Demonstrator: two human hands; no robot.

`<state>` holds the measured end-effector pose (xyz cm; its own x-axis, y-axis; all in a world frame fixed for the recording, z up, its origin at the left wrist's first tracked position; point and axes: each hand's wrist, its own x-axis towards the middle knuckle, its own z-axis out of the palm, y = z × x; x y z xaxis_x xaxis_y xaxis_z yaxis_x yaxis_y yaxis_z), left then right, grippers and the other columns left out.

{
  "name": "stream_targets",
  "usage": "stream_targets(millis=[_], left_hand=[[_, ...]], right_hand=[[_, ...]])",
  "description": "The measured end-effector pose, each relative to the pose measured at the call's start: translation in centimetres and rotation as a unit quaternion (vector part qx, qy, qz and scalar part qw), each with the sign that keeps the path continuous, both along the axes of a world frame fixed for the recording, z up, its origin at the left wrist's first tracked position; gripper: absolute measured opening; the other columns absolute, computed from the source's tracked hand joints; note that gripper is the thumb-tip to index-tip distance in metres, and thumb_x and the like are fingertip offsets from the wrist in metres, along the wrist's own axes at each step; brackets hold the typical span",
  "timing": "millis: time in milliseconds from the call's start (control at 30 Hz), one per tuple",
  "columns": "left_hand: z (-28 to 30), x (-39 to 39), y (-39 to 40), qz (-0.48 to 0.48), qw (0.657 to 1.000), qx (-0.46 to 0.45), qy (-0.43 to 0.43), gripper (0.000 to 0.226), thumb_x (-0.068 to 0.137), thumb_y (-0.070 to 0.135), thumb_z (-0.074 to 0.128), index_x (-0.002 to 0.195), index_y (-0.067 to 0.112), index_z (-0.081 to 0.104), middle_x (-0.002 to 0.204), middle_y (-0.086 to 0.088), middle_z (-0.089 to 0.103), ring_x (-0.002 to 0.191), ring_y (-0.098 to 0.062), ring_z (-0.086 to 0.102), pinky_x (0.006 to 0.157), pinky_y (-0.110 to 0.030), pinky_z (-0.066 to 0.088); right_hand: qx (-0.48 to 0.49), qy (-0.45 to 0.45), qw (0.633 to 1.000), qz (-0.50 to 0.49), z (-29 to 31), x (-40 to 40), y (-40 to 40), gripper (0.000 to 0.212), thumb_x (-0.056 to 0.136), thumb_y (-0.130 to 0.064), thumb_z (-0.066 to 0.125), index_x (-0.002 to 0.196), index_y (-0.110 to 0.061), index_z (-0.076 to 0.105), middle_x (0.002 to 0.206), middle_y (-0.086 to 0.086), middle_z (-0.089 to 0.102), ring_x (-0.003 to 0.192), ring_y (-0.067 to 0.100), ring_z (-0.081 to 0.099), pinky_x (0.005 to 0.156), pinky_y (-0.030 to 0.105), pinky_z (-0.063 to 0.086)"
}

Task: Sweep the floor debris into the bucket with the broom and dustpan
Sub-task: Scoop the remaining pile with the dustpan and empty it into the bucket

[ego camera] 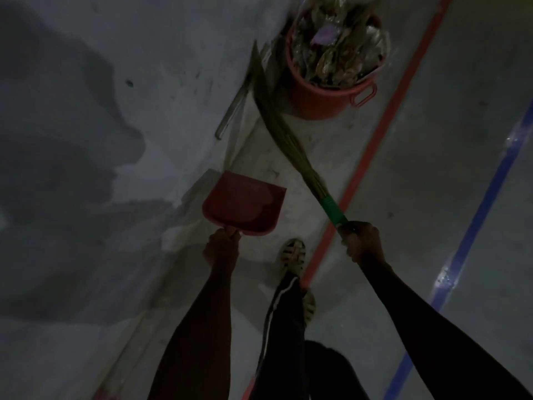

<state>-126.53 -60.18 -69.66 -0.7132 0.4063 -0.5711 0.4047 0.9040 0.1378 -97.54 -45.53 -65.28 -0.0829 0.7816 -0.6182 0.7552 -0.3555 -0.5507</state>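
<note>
My left hand (pixel 221 246) grips the handle of a red dustpan (pixel 243 202), whose pan points away from me and looks bare inside. My right hand (pixel 362 242) grips the green handle of a grass broom (pixel 284 134); its bristles reach up and left to a spot beside the bucket. A red bucket (pixel 320 101) with a side handle stands at the top centre, heaped with crumpled wrappers and dry debris. The scene is dim.
A pale wall (pixel 86 111) runs along the left, carrying my shadow. A metal strip (pixel 230 111) leans at the wall's foot near the bucket. A red floor line (pixel 375 140) and a blue floor line (pixel 476 226) cross the grey floor on the right. My sandalled foot (pixel 292 255) stands below the dustpan.
</note>
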Motion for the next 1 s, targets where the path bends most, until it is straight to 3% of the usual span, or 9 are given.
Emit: stream_targets(millis=[100,200,333,433,600,733,867,1000], left_hand=[[-4.6,-0.1,-2.4,-0.027,0.999,-0.031,0.029,0.047,0.093,0.050,0.058,0.118,0.009,0.061,0.117,-0.017,0.064,0.108,-0.037,0.062,0.087,-0.040,0.047],[-10.3,-0.5,-5.0,-0.077,0.996,-0.030,0.046,0.038,0.096,0.046,0.054,0.121,0.019,0.062,0.117,-0.012,0.065,0.106,-0.033,0.063,0.083,-0.036,0.047],[-18.1,-1.4,-8.3,-0.108,0.993,-0.021,0.040,0.030,0.096,0.046,0.053,0.115,0.026,0.065,0.110,-0.009,0.068,0.101,-0.032,0.066,0.081,-0.036,0.048],[-21.7,-2.0,-9.5,-0.096,0.995,-0.034,0.024,0.030,0.097,0.047,0.053,0.115,0.027,0.065,0.116,-0.008,0.067,0.106,-0.030,0.064,0.085,-0.036,0.047],[-30.7,-3.5,-12.7,-0.155,0.988,-0.003,0.005,0.030,0.097,0.044,0.054,0.120,0.030,0.064,0.124,-0.003,0.065,0.114,-0.028,0.060,0.090,-0.038,0.048],[-35.3,-3.5,-13.9,-0.185,0.981,-0.017,0.046,0.035,0.096,0.044,0.055,0.122,0.021,0.062,0.119,-0.008,0.067,0.109,-0.030,0.062,0.084,-0.036,0.047],[-39.0,-5.0,-14.6,-0.174,0.984,-0.010,0.026,0.035,0.096,0.047,0.054,0.121,0.023,0.059,0.119,-0.009,0.066,0.108,-0.033,0.062,0.084,-0.040,0.045],[-40.5,-6.1,-14.9,-0.189,0.982,0.000,0.021,0.036,0.097,0.044,0.055,0.125,0.021,0.058,0.121,-0.011,0.065,0.108,-0.035,0.061,0.083,-0.041,0.044]], right_hand=[[0.028,-0.008,0.999,0.028,-6.2,-0.3,-2.6,0.053,0.078,-0.062,0.044,0.065,-0.013,0.061,0.056,0.009,0.062,0.053,0.033,0.062,0.053,0.047,0.055],[0.028,-0.037,0.999,0.030,-12.5,-0.7,-4.5,0.048,0.088,-0.057,0.049,0.087,-0.013,0.067,0.073,0.011,0.067,0.069,0.034,0.064,0.063,0.041,0.055],[0.055,-0.056,0.996,0.049,-21.0,-1.7,-6.7,0.034,0.099,-0.037,0.056,0.105,-0.005,0.067,0.091,0.018,0.067,0.085,0.040,0.065,0.066,0.033,0.039],[0.078,-0.061,0.994,0.045,-25.1,-2.7,-7.7,0.035,0.099,-0.035,0.056,0.120,-0.007,0.064,0.100,0.021,0.069,0.094,0.042,0.064,0.074,0.040,0.048],[0.102,-0.091,0.990,0.031,-33.5,-4.0,-11.6,0.037,0.098,-0.037,0.056,0.120,-0.008,0.064,0.099,0.021,0.069,0.090,0.041,0.066,0.073,0.042,0.052],[0.104,-0.101,0.989,0.018,-38.7,-3.7,-15.8,0.033,0.098,-0.039,0.056,0.117,-0.014,0.065,0.095,0.015,0.069,0.086,0.037,0.066,0.068,0.036,0.048],[0.118,-0.079,0.990,0.000,-42.7,-2.7,-19.2,0.029,0.098,-0.041,0.053,0.109,-0.017,0.065,0.079,0.008,0.067,0.070,0.031,0.065,0.059,0.034,0.051],[0.114,-0.028,0.993,0.011,-44.9,-0.8,-22.4,0.036,0.096,-0.046,0.048,0.104,-0.018,0.068,0.067,-0.001,0.063,0.055,0.015,0.058,0.049,0.025,0.038]])
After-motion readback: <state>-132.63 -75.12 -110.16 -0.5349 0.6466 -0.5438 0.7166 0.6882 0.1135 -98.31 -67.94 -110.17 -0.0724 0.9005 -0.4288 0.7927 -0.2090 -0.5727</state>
